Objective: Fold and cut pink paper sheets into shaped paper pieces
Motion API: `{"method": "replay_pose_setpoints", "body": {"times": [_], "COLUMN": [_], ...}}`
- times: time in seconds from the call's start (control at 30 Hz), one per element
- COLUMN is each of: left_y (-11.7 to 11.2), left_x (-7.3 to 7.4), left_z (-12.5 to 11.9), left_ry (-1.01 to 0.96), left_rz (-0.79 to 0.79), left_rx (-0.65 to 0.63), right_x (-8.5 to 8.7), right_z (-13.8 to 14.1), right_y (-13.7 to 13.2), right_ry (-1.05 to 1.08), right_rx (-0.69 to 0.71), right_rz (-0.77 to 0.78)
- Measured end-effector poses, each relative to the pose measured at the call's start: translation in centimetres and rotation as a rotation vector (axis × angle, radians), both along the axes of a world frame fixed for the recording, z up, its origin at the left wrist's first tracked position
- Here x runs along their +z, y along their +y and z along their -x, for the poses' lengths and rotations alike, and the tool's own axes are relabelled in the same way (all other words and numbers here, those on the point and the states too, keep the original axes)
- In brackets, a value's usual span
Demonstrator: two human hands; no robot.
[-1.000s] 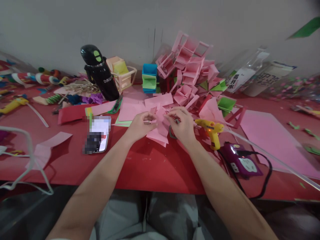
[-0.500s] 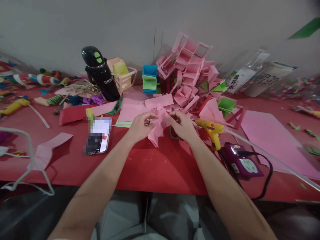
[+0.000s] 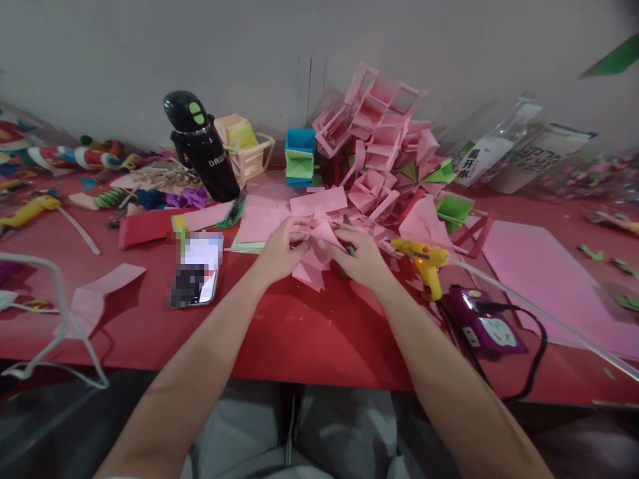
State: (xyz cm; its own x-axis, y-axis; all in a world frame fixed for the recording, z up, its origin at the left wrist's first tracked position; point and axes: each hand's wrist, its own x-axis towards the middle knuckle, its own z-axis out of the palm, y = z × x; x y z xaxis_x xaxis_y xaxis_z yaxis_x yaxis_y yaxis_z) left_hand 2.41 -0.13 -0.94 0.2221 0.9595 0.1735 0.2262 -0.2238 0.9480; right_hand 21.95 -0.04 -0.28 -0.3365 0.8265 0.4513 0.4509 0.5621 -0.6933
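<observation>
Both hands are at a folded piece of pink paper over the middle of the red table. My left hand pinches its left side between thumb and fingers. From the right, my right hand grips the paper with the thumb in front and the fingers behind. Pointed pink flaps hang below the fingers. A dark green ring-shaped thing, partly hidden, lies behind my right hand. Just right of that hand, a yellow glue gun with a lit orange light rests on the table.
Pink folded-paper pieces pile up at the back. A black flask stands back left, a phone in front of it. A purple power socket with a black cable lies right, near pink sheets and a clear glue stick.
The pink paper has turned in my fingers, and a flap now stands up between them. My right thumb has moved left and down onto the paper. The left hand has barely shifted.
</observation>
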Motion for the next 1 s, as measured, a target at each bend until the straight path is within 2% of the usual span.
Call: {"method": "replay_pose_setpoints", "body": {"times": [0.1,0.23,0.4,0.7,1.0], "left_y": [0.0,0.1,0.0,0.3,0.0], "left_x": [0.6,0.8,0.7,0.2,0.6], "left_z": [-0.2,-0.3,-0.3,-0.1,-0.6], "left_ry": [-0.023,-0.172,-0.357,-0.390,-0.407], "left_rz": [0.022,0.169,0.241,0.177,0.288], "left_rx": [0.034,0.082,0.033,0.116,0.070], "right_x": [-0.4,-0.5,-0.4,0.0,0.2], "right_z": [0.1,0.3,0.3,0.8,1.1], "right_y": [0.0,0.0,0.0,-0.6,-0.8], "right_ry": [-0.004,0.000,-0.030,-0.055,-0.051], "right_rx": [-0.003,-0.019,-0.010,0.048,-0.011], "right_rz": [-0.062,-0.140,-0.203,-0.234,-0.192]}}
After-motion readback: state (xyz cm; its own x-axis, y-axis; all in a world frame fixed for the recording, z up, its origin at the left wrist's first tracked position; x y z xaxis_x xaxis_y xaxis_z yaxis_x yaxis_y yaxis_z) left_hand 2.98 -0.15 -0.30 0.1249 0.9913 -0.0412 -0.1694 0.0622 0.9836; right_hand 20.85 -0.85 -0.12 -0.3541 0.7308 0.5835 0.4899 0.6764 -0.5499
